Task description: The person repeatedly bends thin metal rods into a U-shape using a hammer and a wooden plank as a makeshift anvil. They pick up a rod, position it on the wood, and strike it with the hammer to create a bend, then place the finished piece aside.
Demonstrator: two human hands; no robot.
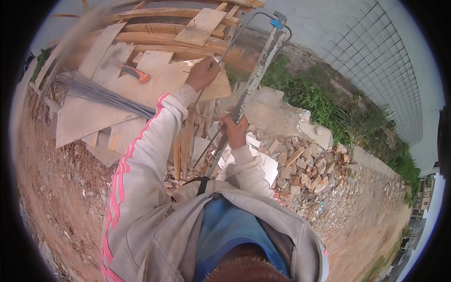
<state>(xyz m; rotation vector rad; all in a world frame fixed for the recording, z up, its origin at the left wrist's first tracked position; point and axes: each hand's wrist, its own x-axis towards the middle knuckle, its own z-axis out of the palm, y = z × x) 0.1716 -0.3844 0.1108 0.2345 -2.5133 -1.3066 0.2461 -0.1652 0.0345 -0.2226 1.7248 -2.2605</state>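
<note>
My left hand [203, 74], in front of the wood pile, is closed around a thin grey steel rod [231, 46]. This rod runs up from the fist and bends over at the top, beside a blue-and-grey fitting [278, 20] on the pipe's upper end. Lower and to the right, my right hand [235, 129] grips a long metal pipe [258, 70] with peeling white paint. The pipe slants from upper right down toward my waist. Below my right hand, a thin dark rod [206, 151] slopes to the lower left; the hand partly hides where it leads.
Plywood pieces [159, 82] lie over stacked timber [159, 40], with an orange-handled tool [136, 74] and a bundle of steel rods [110, 96] on top. Broken rubble [305, 171] lies at right. Wire mesh [380, 66] leans on the wall above weeds [319, 101].
</note>
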